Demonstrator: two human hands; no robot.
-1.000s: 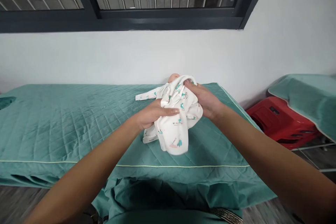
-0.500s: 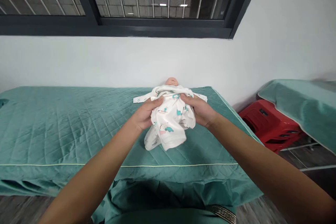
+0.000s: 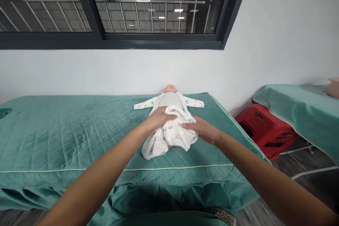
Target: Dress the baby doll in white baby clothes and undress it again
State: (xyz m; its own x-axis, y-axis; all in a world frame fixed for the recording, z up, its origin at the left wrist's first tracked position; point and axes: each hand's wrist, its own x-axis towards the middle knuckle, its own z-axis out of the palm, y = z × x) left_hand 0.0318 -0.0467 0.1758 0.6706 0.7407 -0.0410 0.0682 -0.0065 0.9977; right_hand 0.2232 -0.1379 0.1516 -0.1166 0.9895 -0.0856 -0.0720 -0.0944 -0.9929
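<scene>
A baby doll (image 3: 170,89) lies on its back on the green quilted bed (image 3: 66,130), head toward the wall. It wears a white printed baby garment (image 3: 172,134), sleeves spread sideways and its front open over the grey torso. My left hand (image 3: 159,117) is closed on the bunched lower part of the garment at the doll's belly. My right hand (image 3: 202,130) rests on the same bunch from the right, fingers curled against the cloth.
A white wall and a dark barred window stand behind the bed. A red plastic stool (image 3: 265,129) sits on the floor to the right, beside a second green-covered bed (image 3: 299,104). The bed's front edge hangs just below my arms.
The lifted bundle of garment has been lowered toward the bed and the doll's grey torso is now uncovered. Both hands came down with the cloth. The view tilted upward.
</scene>
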